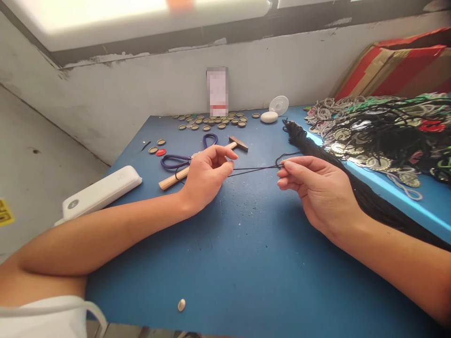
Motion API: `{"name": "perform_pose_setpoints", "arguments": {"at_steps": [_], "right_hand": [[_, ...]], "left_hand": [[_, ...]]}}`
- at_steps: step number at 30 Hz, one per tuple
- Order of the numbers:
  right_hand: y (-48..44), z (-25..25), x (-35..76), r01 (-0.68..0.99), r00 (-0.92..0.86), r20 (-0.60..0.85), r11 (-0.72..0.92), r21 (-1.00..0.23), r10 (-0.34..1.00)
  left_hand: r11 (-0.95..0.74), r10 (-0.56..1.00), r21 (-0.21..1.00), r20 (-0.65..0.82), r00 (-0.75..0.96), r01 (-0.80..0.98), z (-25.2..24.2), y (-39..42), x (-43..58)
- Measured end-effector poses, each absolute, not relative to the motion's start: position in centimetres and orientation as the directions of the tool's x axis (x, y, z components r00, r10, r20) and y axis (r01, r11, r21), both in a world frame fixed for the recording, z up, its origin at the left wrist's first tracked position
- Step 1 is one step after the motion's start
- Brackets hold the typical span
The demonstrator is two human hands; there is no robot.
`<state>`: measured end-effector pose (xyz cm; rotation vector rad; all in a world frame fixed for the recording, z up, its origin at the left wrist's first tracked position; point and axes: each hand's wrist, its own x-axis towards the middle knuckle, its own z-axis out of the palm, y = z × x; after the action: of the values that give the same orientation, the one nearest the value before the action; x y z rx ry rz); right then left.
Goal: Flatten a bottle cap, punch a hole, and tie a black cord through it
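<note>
A thin black cord (pixel 253 169) runs doubled between my two hands above the blue table. My left hand (pixel 207 173) is closed on it, with the thumb against the curled fingers. At the other end, my right hand (pixel 313 188) pinches the cord between thumb and fingertips, and a small loop rises beside those fingers. Behind my left hand lie a hammer (pixel 172 180) with a wooden handle and blue-handled scissors (pixel 171 162), both partly covered by the hand. A long bundle of black cords (pixel 373 199) stretches past my right wrist.
Several bottle caps (pixel 206 127) lie at the back near a phone (pixel 217 91) against the wall. A white device (pixel 105 192) is by my left forearm. Tangled cords with metal caps (pixel 373 136) fill the right, before a cardboard box (pixel 398 65). A small whitish piece (pixel 181 305) lies in front.
</note>
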<state>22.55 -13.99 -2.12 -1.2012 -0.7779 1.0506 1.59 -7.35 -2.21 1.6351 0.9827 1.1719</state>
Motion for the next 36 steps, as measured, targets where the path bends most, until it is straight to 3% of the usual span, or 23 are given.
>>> {"name": "perform_pose_setpoints", "arguments": {"at_steps": [4, 7, 10, 12, 15, 17, 24, 36], "right_hand": [[-14.2, -2.1, 22.6, -0.142, 0.317, -0.009, 0.038, -0.989, 0.949], [-14.6, -1.9, 22.4, -0.071, 0.231, 0.015, 0.033, -0.997, 0.973], [-15.1, -1.7, 21.9, -0.024, 0.149, 0.041, 0.045, -0.999, 0.988], [-15.4, -1.6, 21.5, -0.012, 0.113, 0.059, 0.061, -0.998, 0.992], [-15.6, -1.6, 21.2, 0.002, 0.071, 0.071, 0.071, -0.997, 0.995], [-15.5, -1.6, 21.2, 0.013, 0.054, 0.067, 0.066, -0.998, 0.996], [-15.0, -1.8, 21.6, 0.065, 0.050, 0.037, 0.034, -0.997, 0.998], [-15.0, -2.3, 21.9, 0.213, 0.092, 0.156, 0.133, -0.968, 0.984]], "left_hand": [[-0.316, 0.915, 0.909, 0.215, 0.343, 0.273, -1.6, -7.6, 1.7], [-0.433, 0.849, 0.816, 0.227, 0.478, 0.382, -1.3, -8.1, 2.0], [-0.532, 0.771, 0.791, 0.307, 0.557, 0.300, -1.3, -9.0, 2.4], [-0.419, 0.746, 0.894, 0.242, 0.621, 0.156, -1.5, -9.6, 2.8], [-0.095, 0.687, 0.995, 0.088, 0.721, -0.031, -2.0, -10.1, 3.2], [-0.022, 0.697, 1.000, 0.028, 0.716, -0.018, -2.1, -10.0, 3.3], [-0.188, 0.795, 0.965, 0.039, 0.605, 0.184, -2.1, -9.4, 2.9], [-0.184, 0.840, 0.972, 0.076, 0.537, 0.149, -2.5, -9.2, 2.7]]}}
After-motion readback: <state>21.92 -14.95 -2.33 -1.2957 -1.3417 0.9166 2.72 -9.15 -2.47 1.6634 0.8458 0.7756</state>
